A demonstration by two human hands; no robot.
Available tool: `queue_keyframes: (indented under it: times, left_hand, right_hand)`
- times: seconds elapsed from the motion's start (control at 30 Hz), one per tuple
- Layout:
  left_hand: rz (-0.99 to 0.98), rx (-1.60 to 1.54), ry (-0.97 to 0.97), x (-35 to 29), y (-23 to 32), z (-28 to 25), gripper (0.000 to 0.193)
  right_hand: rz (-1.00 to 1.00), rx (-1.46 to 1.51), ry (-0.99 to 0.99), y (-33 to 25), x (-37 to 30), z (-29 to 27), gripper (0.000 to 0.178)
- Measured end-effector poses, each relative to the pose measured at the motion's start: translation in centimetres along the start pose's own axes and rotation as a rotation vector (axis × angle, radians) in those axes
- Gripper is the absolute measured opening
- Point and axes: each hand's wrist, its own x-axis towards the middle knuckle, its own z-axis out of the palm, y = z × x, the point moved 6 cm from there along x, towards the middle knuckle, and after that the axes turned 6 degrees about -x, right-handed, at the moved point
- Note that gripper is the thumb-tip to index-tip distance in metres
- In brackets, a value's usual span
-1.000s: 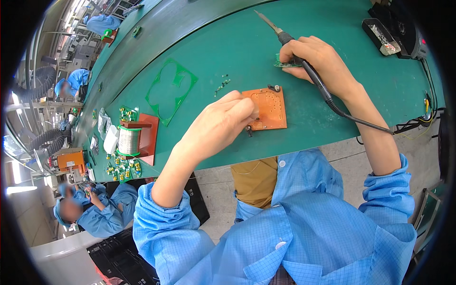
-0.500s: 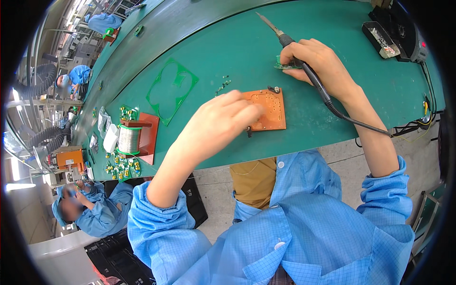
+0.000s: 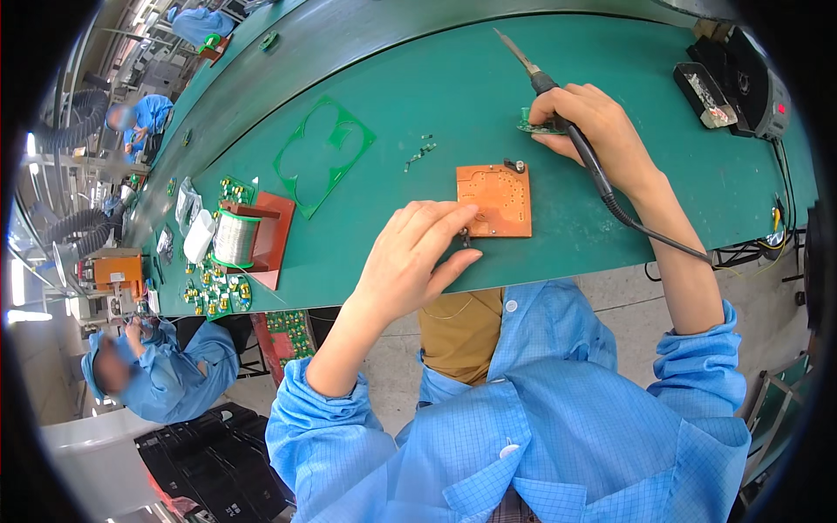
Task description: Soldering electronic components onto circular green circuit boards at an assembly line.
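Observation:
My right hand grips a soldering iron, its metal tip pointing to the far left. Between the thumb and index finger of that hand is also a small green circuit board. An orange-brown fixture plate with small holes and recesses lies in front of me on the bench. My left hand is at the plate's near left corner, fingers stretched out and fingertips on its surface. Its thumb is apart, below a small black clamp. Another black clamp sits at the plate's far right corner.
Left on the green bench stand a solder wire spool on a red-brown holder and several small circuit boards. A cut green board frame and small board scraps lie beyond. A black tray stands far right. Co-workers sit leftward.
My left hand has moved back toward me from over the plate to its near left corner, uncovering more of the plate. My right hand still holds the iron and the board.

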Motion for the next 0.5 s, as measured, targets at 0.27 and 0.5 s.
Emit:
queue_keyframes:
  times: [0.27, 0.5]
  left_hand:
    - [0.055, 0.119, 0.029, -0.27, 0.46, 0.68, 0.037]
    - [0.008, -0.015, 0.073, -0.58, 0.08, 0.41, 0.034]
  right_hand:
    - [-0.012, -0.002, 0.001, -0.55, 0.0, -0.16, 0.021]
    - [-0.002, -0.029, 0.049, -0.06, 0.33, -0.36, 0.018]
